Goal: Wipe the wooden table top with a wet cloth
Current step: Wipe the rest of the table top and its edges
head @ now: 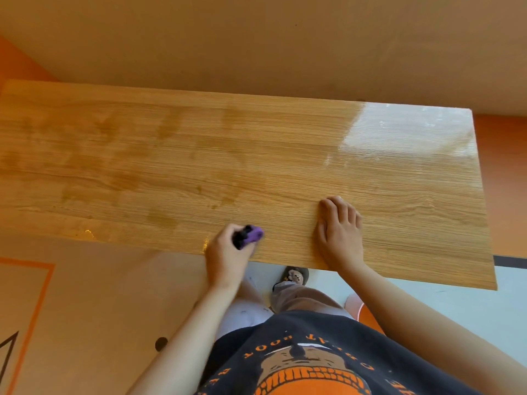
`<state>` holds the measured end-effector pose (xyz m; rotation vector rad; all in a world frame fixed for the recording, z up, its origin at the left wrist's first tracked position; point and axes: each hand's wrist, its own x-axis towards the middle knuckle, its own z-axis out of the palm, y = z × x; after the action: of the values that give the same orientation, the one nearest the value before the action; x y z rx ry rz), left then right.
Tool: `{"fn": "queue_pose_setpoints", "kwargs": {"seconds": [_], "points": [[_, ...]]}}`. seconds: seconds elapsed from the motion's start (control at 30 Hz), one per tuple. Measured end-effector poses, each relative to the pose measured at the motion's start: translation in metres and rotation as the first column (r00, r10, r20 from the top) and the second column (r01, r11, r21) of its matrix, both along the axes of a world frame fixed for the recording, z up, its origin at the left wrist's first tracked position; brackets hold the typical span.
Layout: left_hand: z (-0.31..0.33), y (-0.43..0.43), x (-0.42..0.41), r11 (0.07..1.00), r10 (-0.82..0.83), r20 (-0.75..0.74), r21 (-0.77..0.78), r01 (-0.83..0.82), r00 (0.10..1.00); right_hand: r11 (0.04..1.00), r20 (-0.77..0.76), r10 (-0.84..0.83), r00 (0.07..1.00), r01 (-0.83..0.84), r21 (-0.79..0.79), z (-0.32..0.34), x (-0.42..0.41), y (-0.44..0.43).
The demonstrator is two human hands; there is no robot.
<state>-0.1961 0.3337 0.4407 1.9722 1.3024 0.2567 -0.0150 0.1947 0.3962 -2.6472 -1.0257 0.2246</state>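
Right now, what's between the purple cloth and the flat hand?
Nothing but bare table. In the head view, only wood shows between the cloth in the left hand and the right hand.

Wooden table top [199, 155]: bare wood runs open across the left, middle and glare-lit far right. Obstacles only at the near edge: left hand [225, 258] gripping purple cloth [251, 236], right hand [339, 232] lying flat, with a bare lane between them. Wall [256, 47] closes the far edge; the right end opens to floor [507, 181].
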Motion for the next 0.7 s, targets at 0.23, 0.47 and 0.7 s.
{"fn": "queue_pose_setpoints", "kwargs": {"seconds": [0.23,0.47,0.7], "points": [[-0.004,-0.044,0.011,0.948,-0.319,0.063,0.022,0.319,0.946,1.0,-0.018,-0.008,1.0,0.008,-0.009,0.001,0.0,0.0],[-0.004,0.043,-0.058,0.986,0.094,-0.046,0.142,-0.087,0.994,1.0,-0.022,-0.005,1.0,0.005,-0.024,0.002,0.001,0.001],[-0.003,0.065,-0.031,0.895,0.428,-0.028,0.149,-0.42,0.903,1.0,-0.022,-0.003,1.0,0.003,-0.031,0.002,0.003,0.002]]}}
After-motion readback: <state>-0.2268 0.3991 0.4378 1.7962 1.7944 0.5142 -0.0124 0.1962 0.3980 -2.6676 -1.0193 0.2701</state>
